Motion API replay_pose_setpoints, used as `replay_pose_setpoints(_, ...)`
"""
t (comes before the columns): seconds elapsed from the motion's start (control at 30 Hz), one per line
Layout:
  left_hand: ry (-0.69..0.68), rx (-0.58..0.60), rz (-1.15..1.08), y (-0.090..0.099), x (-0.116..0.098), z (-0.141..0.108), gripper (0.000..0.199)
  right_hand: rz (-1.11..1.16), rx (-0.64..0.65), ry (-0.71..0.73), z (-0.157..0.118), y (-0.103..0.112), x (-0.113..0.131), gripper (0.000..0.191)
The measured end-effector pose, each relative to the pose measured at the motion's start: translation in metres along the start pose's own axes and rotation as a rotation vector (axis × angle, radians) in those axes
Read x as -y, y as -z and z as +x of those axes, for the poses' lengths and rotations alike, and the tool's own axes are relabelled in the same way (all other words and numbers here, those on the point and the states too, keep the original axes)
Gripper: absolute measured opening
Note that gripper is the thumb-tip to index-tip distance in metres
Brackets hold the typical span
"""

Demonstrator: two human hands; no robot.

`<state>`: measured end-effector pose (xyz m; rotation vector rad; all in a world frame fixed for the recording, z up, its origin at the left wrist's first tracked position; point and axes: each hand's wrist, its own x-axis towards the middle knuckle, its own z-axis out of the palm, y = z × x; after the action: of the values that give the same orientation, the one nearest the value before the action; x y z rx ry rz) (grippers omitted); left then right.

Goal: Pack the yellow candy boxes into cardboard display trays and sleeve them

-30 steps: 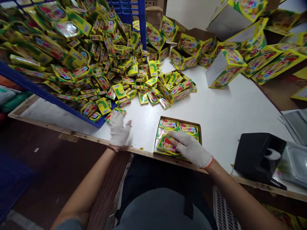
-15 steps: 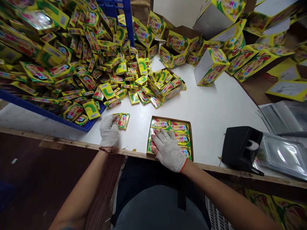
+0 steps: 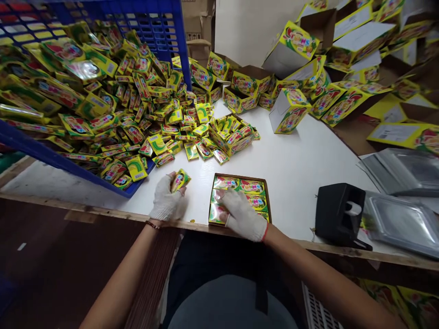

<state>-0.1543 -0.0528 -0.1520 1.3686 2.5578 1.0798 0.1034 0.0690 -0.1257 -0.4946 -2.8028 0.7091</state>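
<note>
My left hand [image 3: 168,197], in a white fingerless glove, grips a small yellow-green candy box [image 3: 180,179] tilted just above the white table. To its right lies an open display box [image 3: 267,194], packed with rows of small "Twins" boxes [image 3: 252,186] lying face up. Over the left and front part of these rows is my right hand [image 3: 244,216], also gloved, with thumb and fingers apart. It covers some of the small boxes. Whether its fingertips press on them I cannot tell.
A blue crate [image 3: 185,50] on the left spills a heap of small boxes [image 3: 137,123] onto the table [image 3: 284,169]. Another filled display box [image 3: 240,145] stands beyond. Empty display cartons [image 3: 291,112] pile up at the back right. A black tape dispenser [image 3: 338,212] and plastic packs [image 3: 403,221] are at right.
My left hand has lifted and turned the small box from the table, shifting slightly right. My right hand stays over the display box, its fingers less flat. The view has tilted up a little.
</note>
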Motion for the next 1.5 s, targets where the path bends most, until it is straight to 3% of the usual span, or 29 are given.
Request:
replay_pose_setpoints(0.13, -0.394, 0.092, -0.176, -0.023, -0.076, -0.006, 0.052, 0.318, -0.418, -0.164, 0.011, 0.009, -0.029, 0.055)
replay_pose_setpoints(0.2, -0.522, 0.195, -0.155, -0.036, -0.105, -0.008, 0.048, 0.363, -0.471, -0.204, 0.019, 0.012, -0.037, 0.050)
replay_pose_setpoints(0.27, -0.597, 0.294, -0.118, -0.044, -0.116, -0.010, 0.041, 0.351, -0.437, -0.210, 0.025, 0.010, -0.040, 0.044)
replay_pose_setpoints(0.33, -0.593, 0.306, -0.150, -0.046, -0.108, -0.013, 0.034, 0.330, -0.390, -0.173, 0.027, 0.003, -0.039, 0.038)
replay_pose_setpoints(0.4, -0.479, 0.207, -0.191, -0.042, -0.085, -0.014, 0.030, 0.312, -0.360, -0.098, 0.027, -0.005, -0.036, 0.034)
replay_pose_setpoints(0.47, -0.276, 0.070, -0.104, -0.035, -0.055, -0.010, 0.033, 0.267, -0.335, -0.009, 0.023, -0.010, -0.030, 0.032)
replay_pose_setpoints(0.53, -0.042, 0.004, 0.098, -0.029, -0.027, -0.002, 0.048, 0.176, -0.278, 0.075, 0.020, -0.011, -0.022, 0.031)
replay_pose_setpoints(0.63, 0.231, 0.041, 0.335, -0.027, 0.003, 0.014, 0.074, -0.007, -0.172, 0.132, 0.017, -0.008, -0.011, 0.048)
replay_pose_setpoints(0.77, 0.298, 0.086, 0.135, -0.034, 0.009, 0.025, 0.064, -0.107, -0.132, 0.091, 0.016, -0.007, -0.007, 0.051)
replay_pose_setpoints(0.83, 0.251, 0.098, -0.029, -0.036, -0.002, 0.024, 0.066, -0.068, -0.146, 0.114, 0.015, -0.009, -0.012, 0.053)
replay_pose_setpoints(0.9, 0.125, 0.086, -0.127, -0.036, -0.022, 0.022, 0.069, 0.013, -0.240, 0.131, 0.013, -0.013, -0.020, 0.055)
replay_pose_setpoints(1.03, -0.384, 0.036, -0.198, -0.042, -0.072, 0.024, 0.062, 0.226, -0.614, -0.079, 0.014, -0.019, -0.036, 0.052)
replay_pose_setpoints(1.13, -0.618, 0.185, -0.126, -0.052, -0.099, 0.033, 0.058, 0.320, -0.737, -0.239, 0.022, -0.017, -0.047, 0.050)
replay_pose_setpoints(1.23, -0.674, 0.329, -0.049, -0.057, -0.106, 0.036, 0.037, 0.288, -0.639, -0.225, 0.030, -0.011, -0.057, 0.046)
replay_pose_setpoints(1.3, -0.700, 0.345, -0.040, -0.056, -0.102, 0.033, 0.026, 0.240, -0.542, -0.140, 0.033, -0.008, -0.062, 0.042)
replay_pose_setpoints(1.5, -0.661, 0.392, 0.089, -0.049, -0.097, 0.019, 0.035, 0.022, -0.279, 0.021, 0.028, 0.000, -0.062, 0.046)
